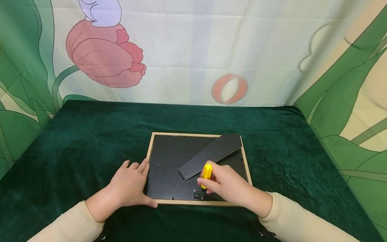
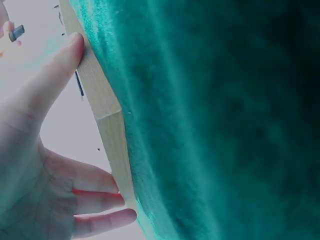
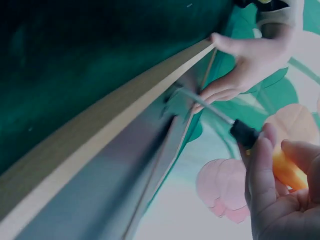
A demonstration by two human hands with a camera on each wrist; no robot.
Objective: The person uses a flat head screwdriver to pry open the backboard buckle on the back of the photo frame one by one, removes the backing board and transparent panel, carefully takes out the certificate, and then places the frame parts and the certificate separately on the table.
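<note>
Got screwdriver in right hand, at the hand's 10 o'clock in the head view. Gripping it by the yellow handle, with fingers and thumb curled round. Pointing tip-down toward about 7 there, with long axis close to a 12-to-6 line. In the right wrist view, running from handle at 4 to tip at 10.

Reaching with the tip to the 6 o'clock edge of frame, just beside hanger; can't tell if touching.

At the frame's 8 o'clock corner, got left hand. Not gripping anything; bracing the corner with fingers fairly straight along the 9 o'clock edge and thumb on the 6 o'clock edge.

Directly below right hand, lying back-up: the frame, with long axis 9 to 3, wood rim, black backing. Slanting across the backing: stand, from narrow end toward 8 to wide end toward 2, overlapping the rim at the 2 o'clock corner.

Coming in at 4 and 8: right sleeve and left sleeve, both cream. Under the frame: dark green cloth. Beyond, at 12: pale backdrop, printed with pink flower at 11 and red-and-white oval at 1.
</note>
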